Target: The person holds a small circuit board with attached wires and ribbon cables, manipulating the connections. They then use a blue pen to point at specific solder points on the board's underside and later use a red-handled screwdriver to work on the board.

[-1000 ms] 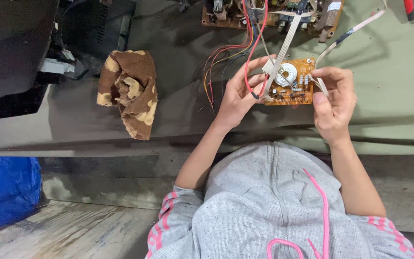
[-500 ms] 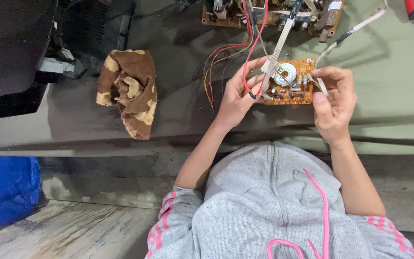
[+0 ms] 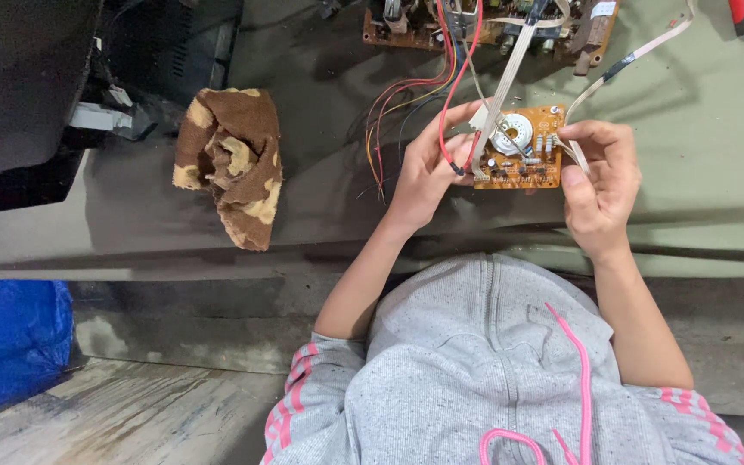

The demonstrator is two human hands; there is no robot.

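Note:
A small orange circuit board [image 3: 520, 155] with a round white part in its middle is held over the green table [image 3: 699, 146] between both hands. My left hand [image 3: 428, 168] grips its left edge, fingers beside the red wire [image 3: 451, 95] and the white ribbon cable [image 3: 510, 65] that run up from it. My right hand [image 3: 600, 185] pinches its right edge, with a grey flat cable [image 3: 639, 56] leading off toward the upper right.
A larger circuit board [image 3: 406, 26] with many parts lies at the table's far edge. A brown patterned cloth [image 3: 230, 159] lies crumpled at left, next to a black casing [image 3: 19, 95]. A red-handled tool [image 3: 742, 13] sits at top right. A blue bag [image 3: 6, 344] is on the floor.
The hands and small board stay in almost the same place; the fingers shift only slightly on its edges.

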